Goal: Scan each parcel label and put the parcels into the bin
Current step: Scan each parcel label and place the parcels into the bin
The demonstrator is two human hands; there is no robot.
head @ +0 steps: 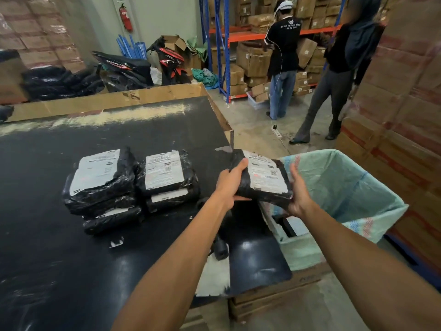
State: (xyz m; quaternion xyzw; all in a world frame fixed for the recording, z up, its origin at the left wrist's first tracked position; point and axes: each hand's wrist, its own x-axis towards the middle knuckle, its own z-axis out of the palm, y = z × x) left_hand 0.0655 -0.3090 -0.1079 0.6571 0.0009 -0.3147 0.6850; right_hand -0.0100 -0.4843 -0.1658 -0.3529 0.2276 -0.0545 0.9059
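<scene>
Both hands are on one black parcel (pixel 261 180), held in the air over the table's (pixel 95 259) right edge, label (pixel 265 174) facing up. The left hand (pixel 230 181) clamps its left side, thumb on top beside the label and fingers tucked under. The right hand (pixel 298 194) cups the near right corner from below, its fingers spread along the side. The parcel's long axis runs from about eleven o'clock down to five. The bin (pixel 358 187), lined with a green sack, gapes just beyond, at roughly three o'clock from the parcel, and the right hand is the nearer one to it. I'd say a short swing rightward would drop it in. Two stacks of parcels (pixel 133 185) wait on the table at nine o'clock. A dark scanner-like tool (pixel 220 249) lies near the table edge, partly hidden behind the left forearm.
</scene>
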